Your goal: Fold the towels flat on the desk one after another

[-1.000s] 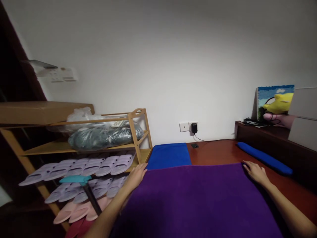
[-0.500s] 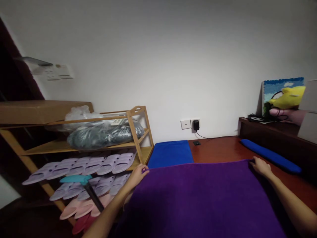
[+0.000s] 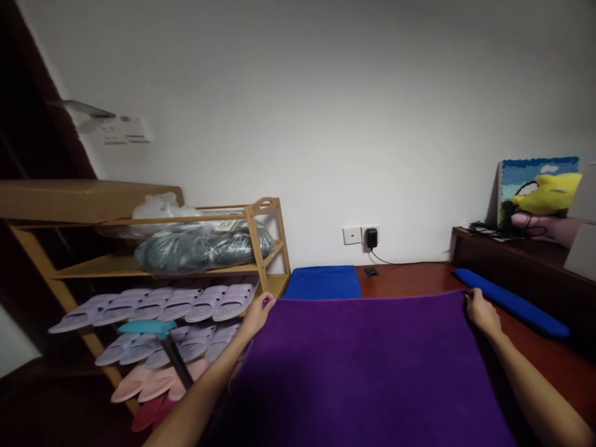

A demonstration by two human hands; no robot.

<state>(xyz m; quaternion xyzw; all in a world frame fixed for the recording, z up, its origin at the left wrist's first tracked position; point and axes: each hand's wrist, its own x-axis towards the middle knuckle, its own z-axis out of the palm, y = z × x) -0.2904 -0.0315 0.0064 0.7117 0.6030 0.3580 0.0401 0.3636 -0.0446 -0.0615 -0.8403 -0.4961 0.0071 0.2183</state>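
A large purple towel (image 3: 367, 366) lies spread over the brown table in front of me. My left hand (image 3: 255, 315) pinches its far left corner, fingers closed on the cloth. My right hand (image 3: 479, 310) grips the far right corner in the same way. The far edge of the towel is raised a little between both hands. Just beyond it a folded blue towel (image 3: 323, 282) lies flat on the table.
A wooden shoe rack (image 3: 261, 248) with several lilac and pink slippers (image 3: 186, 305) stands at the left. A rolled blue towel (image 3: 512, 302) lies at the right by a dark raised shelf (image 3: 521, 264). A charger (image 3: 371, 238) sits in the wall socket.
Both hands have closed on the towel's far corners, which they only lay on before, and have lifted its far edge up and away from me.
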